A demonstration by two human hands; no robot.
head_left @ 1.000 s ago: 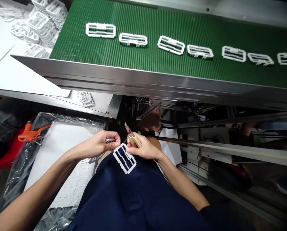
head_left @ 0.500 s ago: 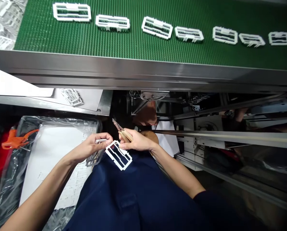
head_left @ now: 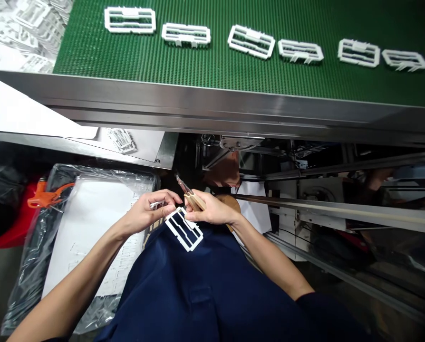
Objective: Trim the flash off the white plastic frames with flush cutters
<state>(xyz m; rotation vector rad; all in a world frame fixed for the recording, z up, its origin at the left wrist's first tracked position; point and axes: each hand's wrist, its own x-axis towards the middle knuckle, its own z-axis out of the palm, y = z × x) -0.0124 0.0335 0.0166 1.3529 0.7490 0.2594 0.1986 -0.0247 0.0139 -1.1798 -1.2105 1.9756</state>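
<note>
In front of my dark blue clothing, a white plastic frame (head_left: 190,236) with long slots hangs tilted between my hands. My left hand (head_left: 151,211) is closed, pinching the frame's upper left corner. Part of a second white piece (head_left: 158,205) shows within its curled fingers. My right hand (head_left: 210,207) grips pliers (head_left: 195,201) with tan handles, their dark jaws pointing up and left, away from the frame. The thumb of that hand touches the frame's upper right edge.
Across the top, a green conveyor belt (head_left: 127,59) carries several similar white frames (head_left: 251,42) behind a metal rail (head_left: 198,102). A plastic-lined bin (head_left: 61,190) stands at left, near an orange-handled tool (head_left: 43,194). More white parts (head_left: 121,140) lie on a ledge. Machinery bars (head_left: 333,209) run along the right.
The view has swung left, so the belt, bin and hands appear further right. My left fingers have stretched slightly towards the pliers. Both hands keep their holds.
</note>
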